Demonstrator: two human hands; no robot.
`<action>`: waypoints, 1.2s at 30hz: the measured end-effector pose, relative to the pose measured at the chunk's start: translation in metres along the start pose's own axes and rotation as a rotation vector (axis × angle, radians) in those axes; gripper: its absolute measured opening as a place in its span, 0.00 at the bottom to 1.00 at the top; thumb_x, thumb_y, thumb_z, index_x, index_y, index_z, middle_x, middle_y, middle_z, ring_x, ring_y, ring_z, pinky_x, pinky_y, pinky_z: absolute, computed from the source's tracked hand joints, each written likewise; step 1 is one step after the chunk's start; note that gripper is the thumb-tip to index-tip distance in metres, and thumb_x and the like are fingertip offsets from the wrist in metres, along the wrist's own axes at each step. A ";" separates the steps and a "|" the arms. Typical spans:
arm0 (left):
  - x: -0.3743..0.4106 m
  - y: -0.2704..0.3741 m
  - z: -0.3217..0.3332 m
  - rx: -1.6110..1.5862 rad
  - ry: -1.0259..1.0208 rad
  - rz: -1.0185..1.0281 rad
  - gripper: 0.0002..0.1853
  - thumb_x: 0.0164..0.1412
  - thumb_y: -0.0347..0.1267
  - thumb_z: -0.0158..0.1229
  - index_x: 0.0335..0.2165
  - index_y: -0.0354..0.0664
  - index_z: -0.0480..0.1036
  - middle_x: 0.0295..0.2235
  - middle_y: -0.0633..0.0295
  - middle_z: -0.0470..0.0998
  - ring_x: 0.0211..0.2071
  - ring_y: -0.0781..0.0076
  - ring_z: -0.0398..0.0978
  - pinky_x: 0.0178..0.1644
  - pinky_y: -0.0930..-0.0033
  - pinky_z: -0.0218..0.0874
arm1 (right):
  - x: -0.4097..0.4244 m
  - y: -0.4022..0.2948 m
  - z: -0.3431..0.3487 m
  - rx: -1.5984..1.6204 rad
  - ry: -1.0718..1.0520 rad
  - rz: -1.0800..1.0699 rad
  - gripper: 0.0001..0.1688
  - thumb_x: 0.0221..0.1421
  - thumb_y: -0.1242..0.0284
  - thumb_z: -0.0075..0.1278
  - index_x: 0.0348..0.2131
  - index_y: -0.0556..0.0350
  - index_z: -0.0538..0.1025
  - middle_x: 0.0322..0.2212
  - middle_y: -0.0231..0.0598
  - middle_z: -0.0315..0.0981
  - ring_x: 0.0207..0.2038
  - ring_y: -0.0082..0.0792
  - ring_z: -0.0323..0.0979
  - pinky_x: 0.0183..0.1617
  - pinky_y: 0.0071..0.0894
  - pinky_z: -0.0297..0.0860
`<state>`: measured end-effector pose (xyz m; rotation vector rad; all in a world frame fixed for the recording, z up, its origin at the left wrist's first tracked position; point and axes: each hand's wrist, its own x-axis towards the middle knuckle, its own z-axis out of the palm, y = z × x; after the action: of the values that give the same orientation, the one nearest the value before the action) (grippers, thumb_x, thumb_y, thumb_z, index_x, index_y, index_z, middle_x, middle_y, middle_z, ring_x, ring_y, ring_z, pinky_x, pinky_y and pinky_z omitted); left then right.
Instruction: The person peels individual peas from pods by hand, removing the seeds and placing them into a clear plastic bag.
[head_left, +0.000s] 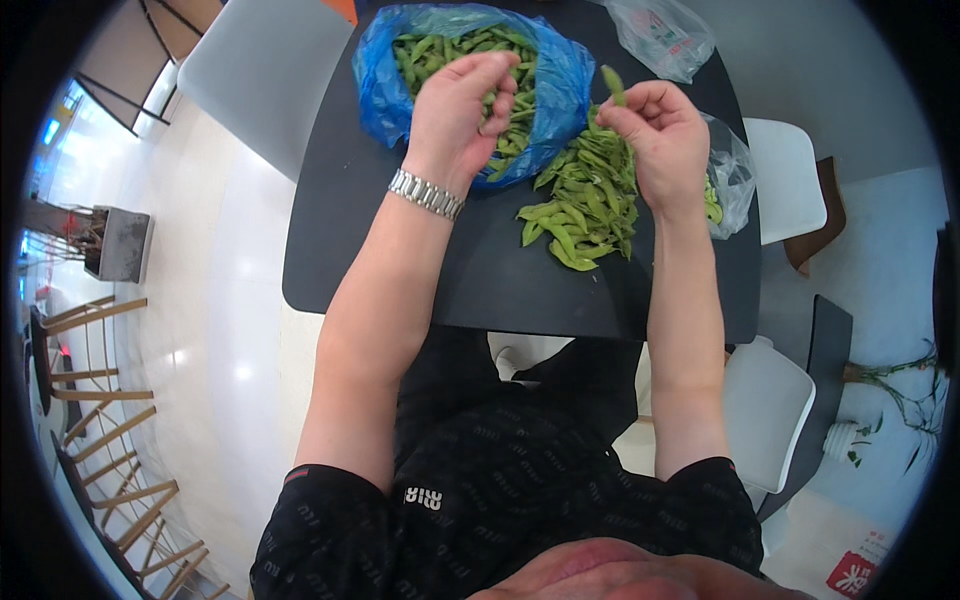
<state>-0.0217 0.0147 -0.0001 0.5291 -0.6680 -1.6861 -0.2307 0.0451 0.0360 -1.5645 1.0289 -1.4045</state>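
Note:
A blue plastic bag (559, 82) lies open at the far side of the dark table, full of green soybean pods (431, 52). Over its mouth is my left hand (465, 112), a metal watch band on the wrist; its fingers are curled, and whether they hold anything is hidden. My right hand (660, 127) pinches one green pod (613, 84) between thumb and fingertips, right of the bag. Below and between the hands, a loose pile of flat green pods (592, 195) rests directly on the table, touching the bag's lower right side.
The dark table (360, 247) has rounded corners. A clear plastic bag (731, 172) with green bits lies beyond my right wrist, and another clear bag (664, 37) is at the far right edge. White chairs (784, 180) stand right; a pale chair (262, 75) stands left.

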 end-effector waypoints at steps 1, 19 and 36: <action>-0.003 -0.004 0.004 0.065 -0.024 -0.052 0.09 0.62 0.30 0.52 0.37 0.34 0.71 0.24 0.67 0.70 0.21 0.82 0.63 0.19 0.83 0.50 | -0.008 -0.005 0.003 -0.079 0.042 0.008 0.12 0.45 0.85 0.59 0.33 0.64 0.73 0.28 0.36 0.76 0.30 0.21 0.73 0.35 0.16 0.69; -0.025 -0.037 0.034 0.287 -0.166 -0.062 0.07 0.53 0.23 0.60 0.34 0.37 0.73 0.21 0.67 0.72 0.16 0.85 0.64 0.17 0.86 0.52 | -0.034 0.004 -0.004 -0.370 -0.035 -0.228 0.09 0.40 0.82 0.59 0.27 0.64 0.76 0.24 0.39 0.73 0.26 0.32 0.72 0.30 0.26 0.66; -0.029 -0.032 0.037 0.294 -0.256 0.080 0.06 0.48 0.21 0.61 0.22 0.35 0.70 0.19 0.64 0.74 0.14 0.85 0.68 0.17 0.83 0.57 | -0.044 0.029 -0.007 0.077 -0.089 -0.060 0.06 0.50 0.87 0.52 0.32 0.64 0.74 0.29 0.34 0.68 0.25 0.19 0.65 0.27 0.15 0.61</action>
<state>-0.0626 0.0530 0.0050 0.4883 -1.1200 -1.6035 -0.2427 0.0756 -0.0064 -1.5983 0.8719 -1.3856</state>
